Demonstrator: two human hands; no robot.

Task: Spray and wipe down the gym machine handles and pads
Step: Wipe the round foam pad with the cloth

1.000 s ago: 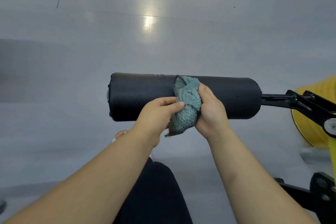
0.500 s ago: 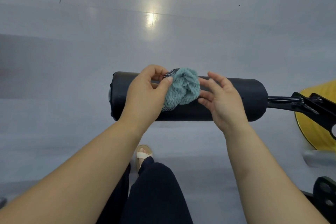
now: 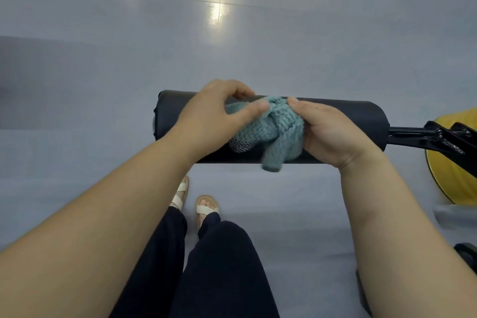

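A black cylindrical roller pad (image 3: 356, 121) lies across the middle of the view, fixed at its right end to a black metal arm (image 3: 423, 134). A bunched teal knitted cloth (image 3: 271, 126) sits on top of the pad. My left hand (image 3: 214, 116) holds the cloth's left side, thumb laid over it and fingers curled behind. My right hand (image 3: 327, 131) grips its right side, with a tail of cloth hanging down over the pad's front.
A yellow disc-shaped machine part (image 3: 454, 168) stands at the right edge behind the black arm. More black frame (image 3: 467, 255) shows at the lower right. My legs and sandalled feet (image 3: 196, 201) stand just under the pad on the grey floor (image 3: 103, 85).
Both hands brought the cloth from the pad's front face up onto its top. The right hand, open half a second ago, has closed on the cloth again.
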